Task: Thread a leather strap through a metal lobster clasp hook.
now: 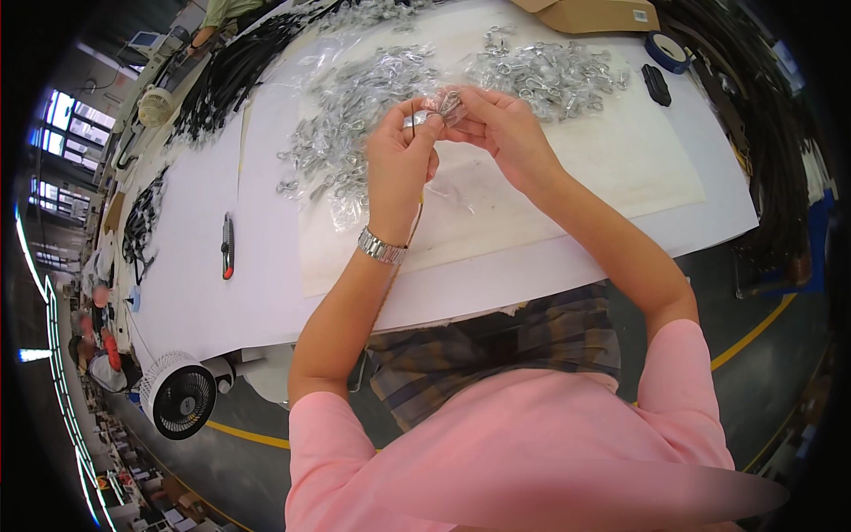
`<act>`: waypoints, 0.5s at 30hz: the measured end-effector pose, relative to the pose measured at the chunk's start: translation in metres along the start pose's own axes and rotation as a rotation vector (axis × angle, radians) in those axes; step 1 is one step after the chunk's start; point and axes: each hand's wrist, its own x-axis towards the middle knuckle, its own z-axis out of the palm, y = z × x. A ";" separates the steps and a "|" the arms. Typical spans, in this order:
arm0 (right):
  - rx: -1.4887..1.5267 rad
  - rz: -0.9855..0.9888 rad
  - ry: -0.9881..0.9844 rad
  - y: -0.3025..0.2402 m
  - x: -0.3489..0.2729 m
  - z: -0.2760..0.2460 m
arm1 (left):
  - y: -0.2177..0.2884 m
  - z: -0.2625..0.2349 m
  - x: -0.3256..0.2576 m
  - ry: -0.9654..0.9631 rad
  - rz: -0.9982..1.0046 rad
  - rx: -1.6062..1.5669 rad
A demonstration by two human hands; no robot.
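Observation:
Both of my hands meet over the far middle of the white table. Between their fingertips is a small metal hook (450,105) in clear plastic wrap. My left hand (401,146) is closed, its thumb and fingers pinching the wrap's left side. My right hand (507,133) pinches the same piece from the right. A thin dark cord (415,222) runs from my left hand down past the wristwatch (382,246); its upper end is hidden by the fingers. Beside my hands lie a left pile of plastic-wrapped metal hooks (363,97) and a right pile (558,75).
Left on the white table (191,293) lie a box cutter (228,246), a bundle of black straps (235,71) and a smaller black bundle (142,217). A fan (182,399) stands by the near left edge. Far right are blue tape (667,53), a black object (656,86) and cardboard (594,15).

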 end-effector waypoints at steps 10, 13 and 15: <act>-0.073 -0.020 -0.127 -0.008 0.003 -0.003 | 0.001 -0.026 0.017 -0.175 -0.079 -0.120; -0.002 0.086 -0.354 0.008 0.011 -0.013 | -0.008 -0.039 0.025 -0.239 -0.079 -0.030; 0.105 0.151 -0.473 0.010 0.009 0.002 | -0.002 -0.048 0.019 -0.189 -0.120 -0.047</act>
